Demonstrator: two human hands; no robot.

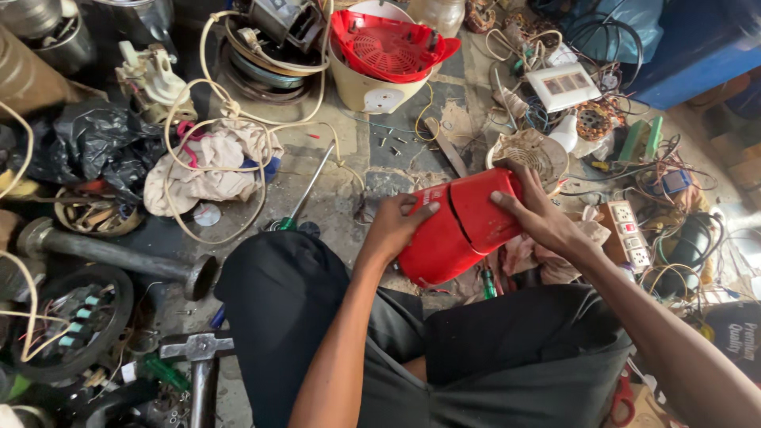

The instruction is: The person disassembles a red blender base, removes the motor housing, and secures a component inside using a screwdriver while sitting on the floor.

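Gripping the red housing [464,226] above my lap, my left hand [394,226] clasps its 8 o'clock end and my right hand [539,218] its 2 o'clock end, fingers [507,202] clenched on it. Its long axis runs 8 to 2 o'clock; a screwdriver [305,194] lies on the floor [349,170] at 9 o'clock, nearer my left hand.

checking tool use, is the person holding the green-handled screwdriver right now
No: both the left hand and right hand grip the red housing; the screwdriver lies on the floor.

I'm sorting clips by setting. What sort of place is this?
Probably a small appliance repair workshop, worked at floor level: loose wires, a screwdriver and a hammer lie around, while both hands grip a red plastic casing.
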